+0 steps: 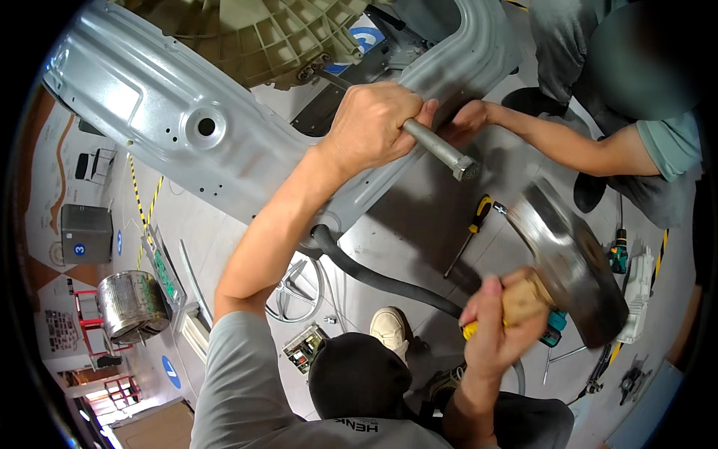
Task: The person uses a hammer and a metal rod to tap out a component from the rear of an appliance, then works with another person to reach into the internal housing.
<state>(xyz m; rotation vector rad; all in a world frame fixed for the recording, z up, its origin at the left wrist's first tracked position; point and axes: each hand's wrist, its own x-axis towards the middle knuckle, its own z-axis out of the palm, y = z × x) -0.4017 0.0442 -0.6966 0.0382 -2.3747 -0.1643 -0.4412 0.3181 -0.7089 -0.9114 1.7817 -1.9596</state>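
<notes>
My left hand point(378, 123) is closed round a long steel rod with a hex bolt head point(445, 152). The rod's thinner far end points at the metal hub point(313, 69) of a ribbed beige plastic tub point(262, 37); whether they touch, I cannot tell. My right hand point(508, 322) grips the light-coloured handle of a large steel sledgehammer point(572, 262). The hammer's head is blurred by motion, below and right of the bolt head, apart from it. A grey sheet-metal cabinet point(161, 93) surrounds the tub.
At the right a co-worker's hand point(467, 123) is beside the cabinet edge, close to the rod. A grey corrugated hose point(374, 275) leads from the cabinet. On the floor lie a yellow-black screwdriver point(471, 228), a cordless drill point(618, 251) and a circuit board point(303, 348). A metal drum point(133, 303) stands left.
</notes>
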